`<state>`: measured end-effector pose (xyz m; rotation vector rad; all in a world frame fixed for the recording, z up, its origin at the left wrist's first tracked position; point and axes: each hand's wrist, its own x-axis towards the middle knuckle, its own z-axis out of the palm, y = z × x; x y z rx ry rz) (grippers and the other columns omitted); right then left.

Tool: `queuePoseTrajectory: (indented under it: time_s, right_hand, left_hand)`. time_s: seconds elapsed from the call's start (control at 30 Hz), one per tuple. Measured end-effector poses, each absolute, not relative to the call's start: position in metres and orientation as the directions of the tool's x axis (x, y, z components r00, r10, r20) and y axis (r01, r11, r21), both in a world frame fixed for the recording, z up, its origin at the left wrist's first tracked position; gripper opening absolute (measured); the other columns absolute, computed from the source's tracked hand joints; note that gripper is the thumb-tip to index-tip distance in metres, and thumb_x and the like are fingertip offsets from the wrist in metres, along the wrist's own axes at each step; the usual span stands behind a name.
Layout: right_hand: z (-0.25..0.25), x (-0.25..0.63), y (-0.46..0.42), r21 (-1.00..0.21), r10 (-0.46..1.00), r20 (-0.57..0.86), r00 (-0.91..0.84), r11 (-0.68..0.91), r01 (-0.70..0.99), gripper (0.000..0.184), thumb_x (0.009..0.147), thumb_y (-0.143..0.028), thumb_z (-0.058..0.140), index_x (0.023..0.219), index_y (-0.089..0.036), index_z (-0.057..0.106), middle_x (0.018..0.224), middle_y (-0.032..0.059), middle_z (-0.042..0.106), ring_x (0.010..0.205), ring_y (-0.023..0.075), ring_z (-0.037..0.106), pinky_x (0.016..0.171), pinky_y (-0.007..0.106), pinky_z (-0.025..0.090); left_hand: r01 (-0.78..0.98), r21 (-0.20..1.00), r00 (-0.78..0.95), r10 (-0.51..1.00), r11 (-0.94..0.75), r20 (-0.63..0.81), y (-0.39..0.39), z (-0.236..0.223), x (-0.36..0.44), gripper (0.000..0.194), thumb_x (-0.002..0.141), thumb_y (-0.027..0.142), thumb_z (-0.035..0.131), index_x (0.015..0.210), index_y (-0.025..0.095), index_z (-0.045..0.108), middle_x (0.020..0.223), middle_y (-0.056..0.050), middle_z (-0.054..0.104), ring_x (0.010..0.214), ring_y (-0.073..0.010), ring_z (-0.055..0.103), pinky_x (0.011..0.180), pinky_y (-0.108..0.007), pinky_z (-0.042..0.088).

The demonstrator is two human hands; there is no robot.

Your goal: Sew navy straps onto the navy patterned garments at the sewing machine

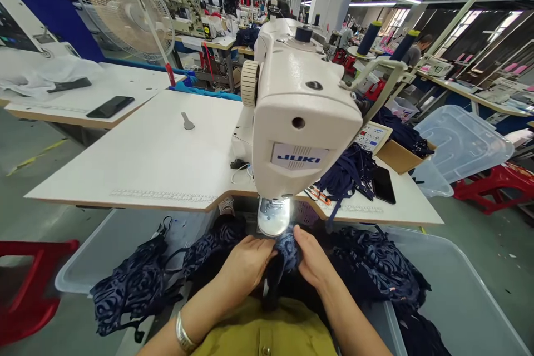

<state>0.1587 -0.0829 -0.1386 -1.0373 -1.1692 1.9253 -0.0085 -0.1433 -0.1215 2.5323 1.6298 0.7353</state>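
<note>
A white JUKI sewing machine stands before me, its lamp lighting the clear guard at the needle end. Just below it, a navy patterned bra is stretched between my hands. My left hand is closed on its left part, fingers bent under and partly hidden. On the other side my right hand pinches the edge, thumb uppermost. The needle itself cannot be made out. More navy patterned bras hang over the bin at my left, and another heap lies at my right.
Clear plastic bins flank my lap. On the white tabletop are a small metal piece, navy straps, orange-handled snips and a black phone. A fan stands at the left, a red stool at the right.
</note>
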Motion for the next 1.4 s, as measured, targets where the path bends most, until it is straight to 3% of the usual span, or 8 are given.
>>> queuePoseTrajectory:
  time_s: [0.27,0.47,0.6,0.83,1.0,1.13,1.27,1.4]
  right_hand:
    - [-0.147,0.160,-0.081,-0.854,0.894,-0.002,-0.447,0.231,0.466,0.045,0.093,-0.054,0.035,0.068,-0.020,0.052,0.063,-0.0003,0.053,0.060,0.0133,0.049,0.059,0.023,0.038]
    - [-0.147,0.158,-0.070,-0.825,0.939,0.056,-0.340,0.236,0.514,0.042,0.095,-0.050,0.031,0.072,-0.020,0.049,0.068,0.0034,0.055,0.065,0.0159,0.052,0.061,0.024,0.038]
    - [-0.146,0.156,-0.080,-0.840,0.922,0.082,-0.379,0.269,0.472,0.042,0.099,-0.043,0.023,0.083,-0.020,0.053,0.067,0.0010,0.057,0.061,0.0137,0.053,0.057,0.021,0.039]
    - [-0.149,0.160,-0.086,-0.609,0.872,0.215,-0.440,0.472,0.637,0.035,0.097,-0.030,0.030,0.083,-0.018,0.059,0.074,0.0065,0.061,0.069,0.0178,0.058,0.064,0.026,0.040]
    - [-0.090,0.170,-0.089,-0.678,0.675,0.013,-0.738,0.548,0.490,0.021,0.096,-0.024,0.041,0.097,-0.024,0.062,0.080,-0.0017,0.067,0.070,0.0118,0.062,0.064,0.019,0.040]
    - [-0.053,0.167,-0.090,-0.604,0.544,0.103,-0.832,0.699,0.383,0.020,0.094,-0.024,0.046,0.096,-0.026,0.066,0.075,-0.0029,0.064,0.068,0.0108,0.059,0.061,0.019,0.036]
    - [-0.052,0.150,-0.077,-0.616,0.756,0.256,-0.602,0.608,0.501,0.019,0.092,-0.026,0.048,0.100,-0.026,0.065,0.086,-0.0005,0.068,0.079,0.0138,0.062,0.069,0.021,0.039]
    - [-0.063,0.133,-0.069,-0.766,0.921,0.129,-0.367,0.328,0.553,0.014,0.088,-0.034,0.052,0.091,-0.023,0.060,0.070,-0.0035,0.065,0.060,0.0132,0.057,0.059,0.022,0.037]
  left_hand:
    - [0.884,0.232,0.344,0.901,-0.406,0.265,-0.146,-0.141,-0.003,0.023,0.093,0.015,0.036,0.080,0.016,0.055,0.058,-0.003,0.062,0.052,-0.0189,0.059,0.058,-0.032,0.044]
    - [0.910,0.256,0.301,0.944,-0.327,0.138,-0.146,-0.136,0.009,0.019,0.095,0.027,0.042,0.094,0.014,0.055,0.081,-0.008,0.069,0.071,-0.0221,0.065,0.068,-0.034,0.049]
    - [0.898,0.291,0.327,0.943,-0.330,0.060,-0.144,-0.138,0.015,0.022,0.088,0.009,0.039,0.105,0.010,0.053,0.089,-0.011,0.068,0.075,-0.0215,0.065,0.072,-0.034,0.050]
    - [0.888,0.338,0.338,0.941,-0.312,-0.017,-0.148,-0.140,0.015,0.020,0.090,0.015,0.040,0.103,0.010,0.055,0.085,-0.011,0.068,0.076,-0.0250,0.065,0.077,-0.043,0.051]
    - [0.668,0.686,0.264,0.953,-0.290,0.146,-0.152,-0.110,-0.009,0.064,0.080,0.048,0.066,0.130,0.017,0.043,0.124,-0.015,0.056,0.113,-0.0259,0.055,0.095,-0.038,0.046]
    - [0.450,0.874,0.313,0.949,-0.184,0.039,-0.151,-0.078,-0.031,0.027,0.087,0.044,0.058,0.093,0.018,0.060,0.084,0.000,0.065,0.078,-0.0134,0.061,0.067,-0.020,0.048]
    - [0.738,0.628,0.011,0.935,-0.246,0.354,-0.143,-0.062,-0.042,0.023,0.093,0.038,0.049,0.092,0.018,0.062,0.083,-0.001,0.066,0.076,-0.0142,0.060,0.070,-0.024,0.047]
    - [0.873,0.248,0.157,0.724,-0.419,0.671,-0.135,-0.066,-0.040,0.027,0.093,0.019,0.050,0.119,0.020,0.056,0.115,-0.006,0.065,0.114,-0.0187,0.054,0.104,-0.035,0.034]
